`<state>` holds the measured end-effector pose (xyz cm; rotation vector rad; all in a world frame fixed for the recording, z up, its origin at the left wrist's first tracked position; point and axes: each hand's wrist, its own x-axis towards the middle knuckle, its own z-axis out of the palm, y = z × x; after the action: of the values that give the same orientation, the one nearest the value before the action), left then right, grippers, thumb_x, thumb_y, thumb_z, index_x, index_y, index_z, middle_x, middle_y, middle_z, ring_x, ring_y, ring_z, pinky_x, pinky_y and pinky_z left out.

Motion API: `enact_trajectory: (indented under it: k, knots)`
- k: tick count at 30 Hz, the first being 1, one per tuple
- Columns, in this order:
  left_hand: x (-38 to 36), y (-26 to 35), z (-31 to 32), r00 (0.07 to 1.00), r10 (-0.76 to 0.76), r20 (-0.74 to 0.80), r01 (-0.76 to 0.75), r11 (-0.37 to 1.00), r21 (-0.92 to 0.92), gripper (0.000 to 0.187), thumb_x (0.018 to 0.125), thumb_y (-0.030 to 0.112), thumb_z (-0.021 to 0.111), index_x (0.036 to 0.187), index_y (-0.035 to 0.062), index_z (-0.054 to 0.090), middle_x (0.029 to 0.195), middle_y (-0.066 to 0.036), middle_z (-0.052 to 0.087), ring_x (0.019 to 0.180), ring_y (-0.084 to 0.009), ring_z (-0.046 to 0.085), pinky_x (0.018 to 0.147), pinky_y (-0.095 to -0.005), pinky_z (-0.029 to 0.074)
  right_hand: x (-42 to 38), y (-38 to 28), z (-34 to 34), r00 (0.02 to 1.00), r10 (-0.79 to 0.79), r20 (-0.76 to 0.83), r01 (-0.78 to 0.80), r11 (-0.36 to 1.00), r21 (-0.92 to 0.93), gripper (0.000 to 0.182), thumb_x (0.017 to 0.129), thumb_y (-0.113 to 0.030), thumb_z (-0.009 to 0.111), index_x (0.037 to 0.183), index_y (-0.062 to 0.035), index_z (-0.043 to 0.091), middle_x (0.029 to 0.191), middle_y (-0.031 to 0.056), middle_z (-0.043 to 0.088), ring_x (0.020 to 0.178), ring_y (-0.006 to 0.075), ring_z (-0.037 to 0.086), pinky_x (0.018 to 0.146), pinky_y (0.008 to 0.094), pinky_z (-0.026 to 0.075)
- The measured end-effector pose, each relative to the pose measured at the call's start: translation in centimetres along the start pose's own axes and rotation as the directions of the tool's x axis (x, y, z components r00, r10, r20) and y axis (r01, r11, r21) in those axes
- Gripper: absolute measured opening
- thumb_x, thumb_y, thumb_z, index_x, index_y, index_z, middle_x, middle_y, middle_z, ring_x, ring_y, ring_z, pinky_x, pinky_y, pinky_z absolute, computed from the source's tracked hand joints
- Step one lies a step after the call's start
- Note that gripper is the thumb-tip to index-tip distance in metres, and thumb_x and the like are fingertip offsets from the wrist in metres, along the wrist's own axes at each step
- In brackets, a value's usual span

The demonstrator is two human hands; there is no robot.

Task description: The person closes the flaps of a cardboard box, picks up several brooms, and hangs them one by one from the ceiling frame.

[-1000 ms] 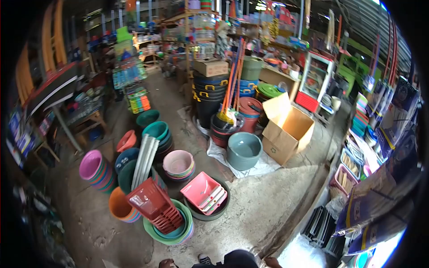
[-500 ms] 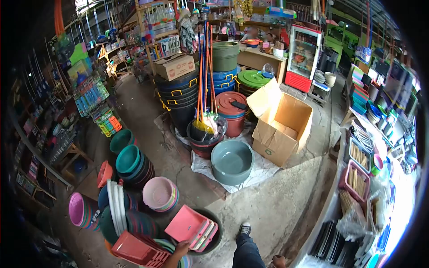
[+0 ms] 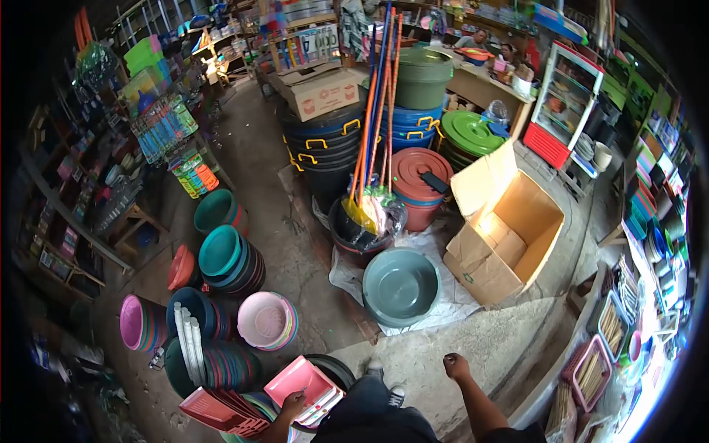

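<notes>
My left hand (image 3: 294, 403) is closed at the near left edge of a pink rectangular plastic tray (image 3: 301, 380). White tray edges (image 3: 325, 407) show under the pink one, and the stack leans over a dark round tub (image 3: 336, 367). Red slotted plastic pieces (image 3: 221, 413) lie just left of that hand. Out to the right, my right hand (image 3: 456, 366) hangs above the concrete floor, fingers curled in, with nothing visible in it. Ahead of it stands a grey-green round basin (image 3: 401, 286) on a white sheet.
Stacked buckets (image 3: 230, 258) and a pink basin stack (image 3: 267, 320) stand to the left. An open cardboard box (image 3: 484, 262) is beside the basin. Black lidded bins (image 3: 325, 159) and upright poles (image 3: 379, 103) rise behind. Goods in baskets (image 3: 591, 373) line the right side.
My view has shifted, and most things now appear farther right. My right hand has come up and forward into fuller view. My left hand remains at the pink tray.
</notes>
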<state>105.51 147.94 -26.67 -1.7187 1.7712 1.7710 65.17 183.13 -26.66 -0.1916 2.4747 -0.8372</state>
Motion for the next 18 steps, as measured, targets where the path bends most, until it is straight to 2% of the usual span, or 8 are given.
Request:
enact_trajectory:
  k: [3, 7, 8, 11, 12, 14, 17, 18]
  knots:
    - [2.8, 0.5, 0.0, 0.999, 0.026, 0.022, -0.025, 0.998, -0.061, 0.034, 0.093, 0.023, 0.052, 0.116, -0.0016, 0.056, 0.096, -0.010, 0.061, 0.083, -0.0202, 0.062, 0.069, -0.0323, 0.054, 3.9, -4.0, 0.9, 0.996, 0.007, 0.087, 0.001, 0.995, -0.100, 0.034, 0.081, -0.035, 0.061, 0.101, -0.0075, 0.067, 0.096, 0.0149, 0.068, 0.092, 0.0300, 0.065, 0.081, 0.0366, 0.050]
    - [6.5, 2.6, 0.1, 0.978, -0.211, 0.009, 0.210, 0.968, -0.134, 0.038, 0.091, 0.031, 0.054, 0.112, 0.0001, 0.055, 0.091, -0.013, 0.062, 0.073, -0.0218, 0.062, 0.057, -0.0350, 0.050, 7.8, -7.3, 3.8, 0.973, 0.027, 0.228, 0.012, 0.986, -0.167, 0.039, 0.079, -0.042, 0.059, 0.103, -0.0112, 0.067, 0.099, 0.0153, 0.067, 0.095, 0.0315, 0.064, 0.084, 0.0375, 0.050]
    - [9.1, 4.4, -0.9, 0.980, -0.197, 0.026, 0.198, 0.972, -0.126, 0.038, 0.091, 0.031, 0.054, 0.112, 0.0001, 0.055, 0.091, -0.013, 0.062, 0.073, -0.0218, 0.062, 0.057, -0.0350, 0.050, 9.3, -7.1, 4.9, 0.969, 0.020, 0.247, 0.033, 0.978, -0.208, 0.040, 0.079, -0.043, 0.059, 0.104, -0.0122, 0.067, 0.100, 0.0152, 0.067, 0.096, 0.0315, 0.063, 0.085, 0.0377, 0.050]
    - [16.9, 10.4, -2.8, 0.994, 0.041, 0.105, -0.048, 0.997, 0.061, 0.035, 0.093, 0.033, 0.050, 0.109, 0.0033, 0.055, 0.094, -0.011, 0.062, 0.078, -0.0219, 0.061, 0.061, -0.0366, 0.049, 13.0, -6.6, 7.5, 0.971, 0.098, 0.219, -0.038, 0.965, -0.261, 0.043, 0.077, -0.047, 0.059, 0.106, -0.0155, 0.068, 0.104, 0.0157, 0.066, 0.101, 0.0330, 0.061, 0.089, 0.0388, 0.048]
    - [19.6, 12.7, -4.2, 0.985, 0.119, 0.129, -0.134, 0.985, 0.113, 0.034, 0.093, 0.034, 0.049, 0.109, 0.0044, 0.055, 0.095, -0.011, 0.062, 0.079, -0.0219, 0.061, 0.062, -0.0371, 0.049, 13.7, -7.4, 7.6, 0.965, 0.168, 0.203, -0.118, 0.964, -0.238, 0.041, 0.076, -0.046, 0.059, 0.100, -0.0142, 0.070, 0.103, 0.0168, 0.066, 0.100, 0.0342, 0.061, 0.088, 0.0390, 0.048]
    - [24.6, 14.8, -7.3, 0.955, 0.244, 0.170, -0.276, 0.939, 0.203, 0.032, 0.094, 0.035, 0.046, 0.107, 0.0066, 0.055, 0.098, -0.010, 0.061, 0.082, -0.0220, 0.060, 0.065, -0.0382, 0.049, 15.8, -8.9, 7.9, 0.956, 0.169, 0.240, -0.079, 0.936, -0.343, 0.042, 0.075, -0.046, 0.054, 0.092, -0.0119, 0.071, 0.100, 0.0190, 0.066, 0.099, 0.0348, 0.061, 0.086, 0.0394, 0.048]
    - [31.1, 16.5, -10.7, 0.891, 0.389, 0.236, -0.448, 0.839, 0.310, 0.031, 0.096, 0.037, 0.042, 0.104, 0.0098, 0.055, 0.101, -0.009, 0.061, 0.086, -0.0221, 0.059, 0.069, -0.0398, 0.048, 21.7, -10.1, 9.8, 0.846, 0.256, 0.468, 0.062, 0.825, -0.562, 0.047, 0.080, -0.048, 0.049, 0.106, -0.0119, 0.066, 0.113, 0.0177, 0.062, 0.103, 0.0333, 0.060, 0.090, 0.0412, 0.047]
    - [32.5, 17.2, -11.5, 0.865, 0.426, 0.264, -0.497, 0.798, 0.341, 0.031, 0.096, 0.037, 0.041, 0.103, 0.0108, 0.055, 0.102, -0.008, 0.061, 0.088, -0.0222, 0.059, 0.070, -0.0403, 0.048, 22.8, -12.9, 9.4, 0.900, 0.196, 0.390, 0.037, 0.856, -0.515, 0.049, 0.081, -0.049, 0.048, 0.109, -0.0116, 0.064, 0.116, 0.0176, 0.060, 0.105, 0.0331, 0.059, 0.091, 0.0420, 0.046]
